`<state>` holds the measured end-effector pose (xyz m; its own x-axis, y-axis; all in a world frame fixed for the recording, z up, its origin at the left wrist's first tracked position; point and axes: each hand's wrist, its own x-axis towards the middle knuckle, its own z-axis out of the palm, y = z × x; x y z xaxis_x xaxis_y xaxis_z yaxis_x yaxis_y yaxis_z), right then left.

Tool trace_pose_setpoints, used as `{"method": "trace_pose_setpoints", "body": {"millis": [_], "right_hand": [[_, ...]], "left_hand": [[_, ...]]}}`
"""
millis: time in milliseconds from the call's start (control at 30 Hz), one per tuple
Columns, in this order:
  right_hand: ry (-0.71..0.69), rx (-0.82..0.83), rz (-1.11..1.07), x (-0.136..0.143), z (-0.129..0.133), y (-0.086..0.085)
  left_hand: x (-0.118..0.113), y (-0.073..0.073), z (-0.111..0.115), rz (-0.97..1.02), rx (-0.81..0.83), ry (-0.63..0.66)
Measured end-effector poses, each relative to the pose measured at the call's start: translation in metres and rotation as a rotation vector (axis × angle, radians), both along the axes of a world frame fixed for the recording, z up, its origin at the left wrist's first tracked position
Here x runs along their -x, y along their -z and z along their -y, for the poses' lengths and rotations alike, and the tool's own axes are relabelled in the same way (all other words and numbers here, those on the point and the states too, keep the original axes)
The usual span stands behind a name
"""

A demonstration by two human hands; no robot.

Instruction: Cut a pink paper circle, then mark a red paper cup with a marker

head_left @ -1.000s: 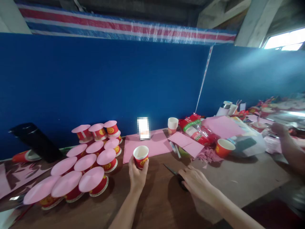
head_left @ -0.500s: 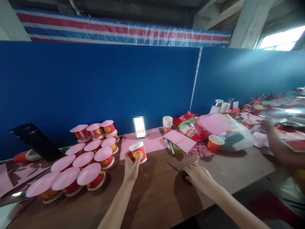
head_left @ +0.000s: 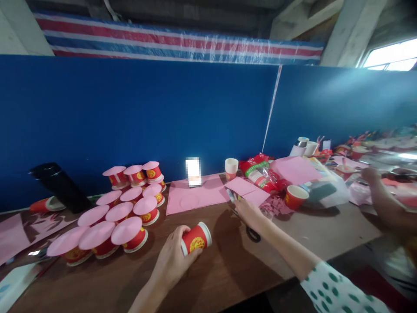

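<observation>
My left hand [head_left: 174, 256] grips a red paper cup [head_left: 196, 238] with a gold emblem, tipped on its side above the table with its white rim to the right. Stretched across the scissors, my right hand [head_left: 249, 213] has its fingertips at slim white pen-like sticks [head_left: 230, 195] beside pink paper. Whether the fingers have closed on one is not clear. Black-handled scissors [head_left: 253, 234] lie under the right forearm, partly hidden. To the left stand several red cups [head_left: 132, 245], upside down, topped with shallow pink paper cones [head_left: 126, 230].
A pink sheet [head_left: 208, 191] with a circle outline lies under a bright blurred screen [head_left: 194, 171]. Nearby are stacked cups [head_left: 231, 168], a red plastic packet [head_left: 257, 171], pink scraps [head_left: 276, 206] and another red cup [head_left: 296, 197]. A black bottle [head_left: 60, 187] leans at left; another person's arm [head_left: 387, 195] reaches in at right.
My right hand has left the scissors and moved up and left to the white sticks. My left hand has brought the cup lower and nearer, turning it onto its side.
</observation>
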<state>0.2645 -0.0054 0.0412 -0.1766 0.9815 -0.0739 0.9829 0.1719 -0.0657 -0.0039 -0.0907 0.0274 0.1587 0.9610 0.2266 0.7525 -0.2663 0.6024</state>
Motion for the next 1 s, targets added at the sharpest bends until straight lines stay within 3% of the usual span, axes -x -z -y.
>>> {"method": "trace_pose_setpoints", "body": {"millis": [133, 267, 433, 567, 733, 1000], "right_hand": [[0.039, -0.037, 0.078, 0.015, -0.025, 0.005], [0.045, -0.061, 0.14, 0.026, -0.033, 0.008], [0.02, -0.081, 0.172, 0.033, -0.031, 0.009], [0.029, -0.084, 0.168, 0.028, -0.032, 0.008], [0.027, -0.04, 0.138, 0.02, -0.037, 0.013], [0.058, -0.059, 0.022, 0.014, -0.034, 0.022]], "left_hand": [[0.01, -0.008, 0.004, -0.239, -0.142, 0.0], [0.007, -0.021, 0.009, -0.457, -0.13, 0.0], [-0.005, -0.031, 0.007, -0.491, -0.112, 0.047], [-0.013, -0.025, -0.007, -0.396, -0.15, 0.16], [-0.019, -0.007, -0.021, -0.279, -0.2, 0.259], [-0.014, 0.006, -0.024, -0.203, -0.284, 0.216]]}}
